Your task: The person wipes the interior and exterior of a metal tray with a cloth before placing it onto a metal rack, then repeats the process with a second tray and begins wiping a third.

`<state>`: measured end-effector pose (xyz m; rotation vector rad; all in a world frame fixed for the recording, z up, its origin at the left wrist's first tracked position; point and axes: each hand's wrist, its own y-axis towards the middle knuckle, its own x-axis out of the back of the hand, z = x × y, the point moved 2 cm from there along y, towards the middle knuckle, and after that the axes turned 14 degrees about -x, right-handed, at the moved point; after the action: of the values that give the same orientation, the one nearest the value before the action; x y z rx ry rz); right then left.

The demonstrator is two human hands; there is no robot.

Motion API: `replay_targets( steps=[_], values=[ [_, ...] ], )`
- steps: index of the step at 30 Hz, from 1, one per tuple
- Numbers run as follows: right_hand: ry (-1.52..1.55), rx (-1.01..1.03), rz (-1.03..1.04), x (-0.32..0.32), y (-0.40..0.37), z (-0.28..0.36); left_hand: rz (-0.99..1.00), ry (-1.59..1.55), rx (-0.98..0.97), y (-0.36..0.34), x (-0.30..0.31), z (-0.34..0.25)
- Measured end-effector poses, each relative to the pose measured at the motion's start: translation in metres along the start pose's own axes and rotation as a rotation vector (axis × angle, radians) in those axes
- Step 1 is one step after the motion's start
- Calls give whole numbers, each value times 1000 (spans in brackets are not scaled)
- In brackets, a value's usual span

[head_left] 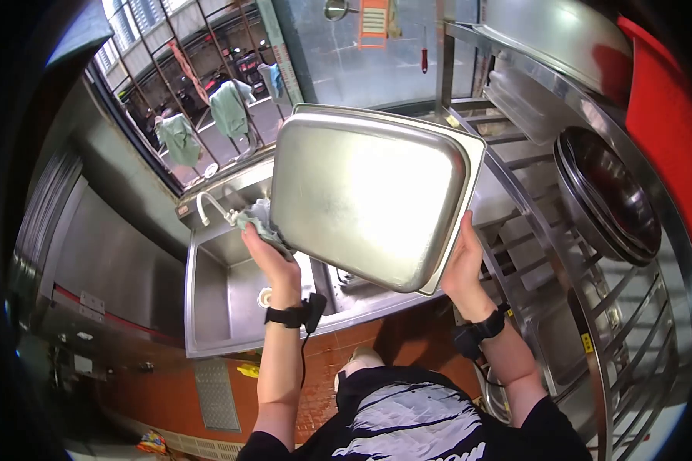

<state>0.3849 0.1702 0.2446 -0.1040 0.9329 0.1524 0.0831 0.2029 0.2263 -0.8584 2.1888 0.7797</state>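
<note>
Both hands up in front of me, steel pan (361, 200) raised between them, tilted, above the sink counter (227, 346) toward its right end. What faces me looks like the underside. Left hand (277, 267) clamped on a green cloth (257, 224), cloth against the pan's lower left edge; fingertips partly hidden. Right hand (461, 265) clamped on the pan's right rim, thumb lying along it, fingers partly behind. Faucet (217, 204) just beyond the cloth, at the counter's left back corner. Metal rack (550, 234) off to the right, dark bowls (573, 203) nested on it.

I judge the step in hand as wiping or steadying the pan; can't tell which. Next move calls for a firm right grip, with the left supporting through the cloth.
</note>
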Motion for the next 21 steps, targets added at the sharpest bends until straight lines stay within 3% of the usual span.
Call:
replay_targets(
  steps=[2,4,5,6,8,10,12,15,16,18,21],
  values=[
    [1,22,-4,-8,0,-3,-59,235,-129,-34,-14,-3],
    [12,58,-8,-17,3,-7,-88,336,-41,-78,-22,7],
    [42,47,-20,-20,6,-11,2,408,9,-102,-16,22],
    [72,35,-32,-23,10,-14,252,638,-198,-128,-27,18],
    [92,24,-40,-27,14,-16,540,831,-470,-173,-60,-6],
    [81,4,-125,-31,11,-15,706,864,-735,-196,-52,10],
    [99,-75,-8,-15,9,-16,1063,944,-984,-202,-41,18],
    [52,-41,-1,-13,0,-9,1174,1018,-1147,-190,-34,14],
    [50,-44,-7,-13,-3,-6,1175,1017,-1140,-184,-38,5],
    [59,-18,-89,-11,-9,-3,1181,893,-854,-168,-47,-12],
    [11,-24,-12,9,-20,-3,940,981,-758,-126,-38,-12]
  ],
)
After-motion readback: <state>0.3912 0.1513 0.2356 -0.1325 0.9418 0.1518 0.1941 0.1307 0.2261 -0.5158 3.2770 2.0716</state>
